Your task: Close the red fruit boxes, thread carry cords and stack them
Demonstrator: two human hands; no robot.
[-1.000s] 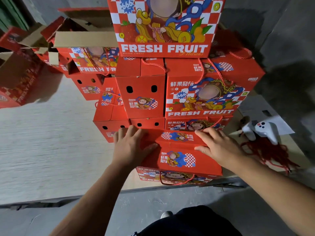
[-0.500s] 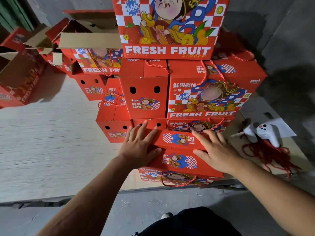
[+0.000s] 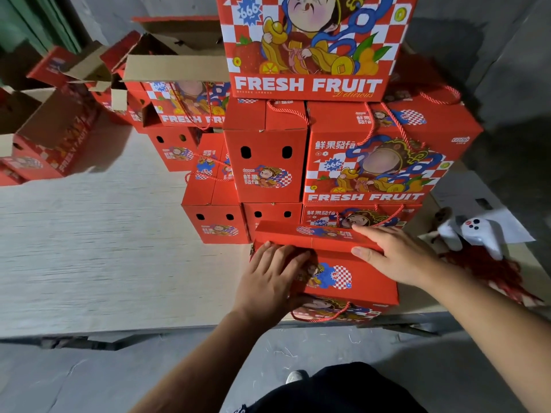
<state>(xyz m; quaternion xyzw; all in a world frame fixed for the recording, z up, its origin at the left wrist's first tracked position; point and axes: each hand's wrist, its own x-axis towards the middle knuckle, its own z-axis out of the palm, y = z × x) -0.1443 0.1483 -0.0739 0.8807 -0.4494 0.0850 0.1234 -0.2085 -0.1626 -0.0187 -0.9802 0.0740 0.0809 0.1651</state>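
The red fruit box (image 3: 343,275) being closed sits at the lower centre of the frame, at the near edge of the pale table (image 3: 89,248), just in front of the stack of finished boxes (image 3: 328,150). The left hand (image 3: 269,281) lies flat on the near top flap, fingers straight and pressing. The right hand (image 3: 396,254) spreads over the far flap (image 3: 313,235), which stands a little raised, thumb against its front edge; neither hand is curled round anything.

To close it well, I judge both flaps should be pushed down evenly so they meet along the centre line, with the box braced so it does not slide off the table edge. The carry cord (image 3: 322,315) hanging over the front face should be kept from getting trapped under a flap.

The boxes are printed corrugated card, glossy red with sharp folds and oval vent holes. The cords are twisted red rope. Open boxes (image 3: 56,135) with raw brown insides sit at the upper left. A tangle of spare cords (image 3: 492,269) lies at the right beside a white plastic controller (image 3: 477,231).
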